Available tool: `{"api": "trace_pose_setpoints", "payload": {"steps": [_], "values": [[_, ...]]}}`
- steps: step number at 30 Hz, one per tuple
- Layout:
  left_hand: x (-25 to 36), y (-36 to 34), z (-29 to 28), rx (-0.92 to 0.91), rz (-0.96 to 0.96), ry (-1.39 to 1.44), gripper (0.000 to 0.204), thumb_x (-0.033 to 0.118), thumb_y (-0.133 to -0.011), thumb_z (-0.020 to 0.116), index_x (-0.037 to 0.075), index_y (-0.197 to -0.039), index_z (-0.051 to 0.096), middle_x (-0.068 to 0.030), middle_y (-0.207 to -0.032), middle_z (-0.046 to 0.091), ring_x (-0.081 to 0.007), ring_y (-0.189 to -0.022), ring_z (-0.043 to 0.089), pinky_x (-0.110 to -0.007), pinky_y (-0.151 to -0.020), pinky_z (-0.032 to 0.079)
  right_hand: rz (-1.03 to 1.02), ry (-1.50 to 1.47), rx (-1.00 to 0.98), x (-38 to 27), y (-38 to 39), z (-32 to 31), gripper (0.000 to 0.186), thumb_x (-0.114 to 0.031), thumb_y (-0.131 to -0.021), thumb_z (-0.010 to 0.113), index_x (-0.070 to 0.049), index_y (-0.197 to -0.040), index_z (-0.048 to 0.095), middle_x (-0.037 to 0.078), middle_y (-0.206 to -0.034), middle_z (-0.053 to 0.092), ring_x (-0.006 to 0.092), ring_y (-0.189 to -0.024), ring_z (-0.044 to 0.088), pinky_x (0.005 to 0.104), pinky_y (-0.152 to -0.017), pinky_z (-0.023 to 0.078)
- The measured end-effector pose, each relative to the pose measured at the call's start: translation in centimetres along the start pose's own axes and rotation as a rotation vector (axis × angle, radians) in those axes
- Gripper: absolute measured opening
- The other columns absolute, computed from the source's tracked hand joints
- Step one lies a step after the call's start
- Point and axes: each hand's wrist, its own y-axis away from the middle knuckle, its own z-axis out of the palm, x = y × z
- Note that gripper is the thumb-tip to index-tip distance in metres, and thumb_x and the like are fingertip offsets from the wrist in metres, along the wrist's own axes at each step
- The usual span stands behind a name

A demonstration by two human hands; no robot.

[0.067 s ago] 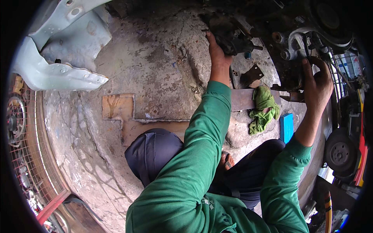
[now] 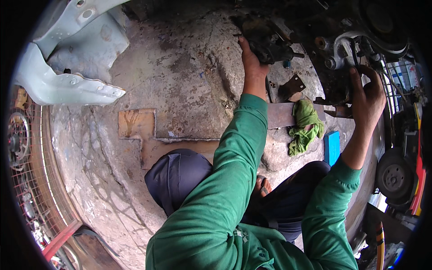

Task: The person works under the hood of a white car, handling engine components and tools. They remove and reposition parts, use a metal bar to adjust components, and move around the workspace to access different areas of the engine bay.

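Left arm (image 2: 234, 148) reaches long and forward, left hand (image 2: 255, 67) out front, thumb (image 2: 245, 49) extended, fingers out of sight! And the right arm (image 2: 330, 202) angles up, bare-wristed, right hand (image 2: 369, 96) raised, forefinger (image 2: 371, 74) bent toward its thumb.

Far off, I pick up a bulky black metal part (image 2: 268, 41) and, right of it, a silver-grey curved metal arm (image 2: 343, 48); at far left, a bent sheet-metal panel (image 2: 87, 56) shows pale grey-blue. Mid-scene, I see mottled grey concrete floor (image 2: 184, 85), a tan notched flat sheet (image 2: 136, 123), a lime-green crumpled cloth (image 2: 308, 116) and a bright-blue flat box (image 2: 332, 148). Near my camera are plain green fabric sleeves (image 2: 238, 139) and navy trousers (image 2: 180, 177).
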Motion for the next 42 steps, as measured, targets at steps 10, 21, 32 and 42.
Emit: {"api": "trace_pose_setpoints", "payload": {"steps": [10,21,32,42], "values": [[0.4,0.2,0.5,0.019,-0.043,0.019,0.084,0.074,-0.093,0.049,0.011,-0.148,0.046,-0.0086,-0.147,0.053,-0.0285,-0.132,0.053,-0.048,-0.112,0.044,0.0,0.025,0.017,-0.1,-0.2,0.0,0.031,-0.037,-0.09,0.073,-0.01,-0.104,0.074,0.012,-0.103,0.073,0.0327,-0.099,0.07,0.0394,-0.086,0.051],[1.6,0.0,-0.2,0.02,-0.022,-0.056,0.084,0.075,-0.092,0.049,0.012,-0.147,0.048,-0.0084,-0.145,0.054,-0.029,-0.131,0.053,-0.049,-0.111,0.044,0.005,0.025,0.018,0.1,-0.2,0.2,0.035,-0.041,-0.09,0.072,-0.01,-0.106,0.074,0.01,-0.104,0.074,0.0304,-0.099,0.071,0.0379,-0.086,0.052],[5.1,1.1,0.2,0.147,0.003,-0.149,0.088,0.081,-0.091,0.044,0.015,-0.151,0.045,-0.009,-0.153,0.046,-0.0305,-0.138,0.047,-0.05,-0.116,0.038,0.008,0.066,0.0,1.1,-0.5,0.7,0.043,-0.049,-0.089,0.07,-0.012,-0.11,0.074,0.012,-0.109,0.074,0.0324,-0.104,0.07,0.0398,-0.089,0.052],[5.7,1.1,-0.2,0.174,-0.015,-0.16,0.091,0.082,-0.088,0.047,0.016,-0.151,0.044,-0.0087,-0.156,0.044,-0.0309,-0.141,0.043,-0.053,-0.118,0.035,0.03,0.11,-0.022,1.7,-0.7,0.5,0.045,-0.052,-0.09,0.068,-0.014,-0.112,0.074,0.011,-0.111,0.073,0.0328,-0.105,0.07,0.041,-0.09,0.052]]}}
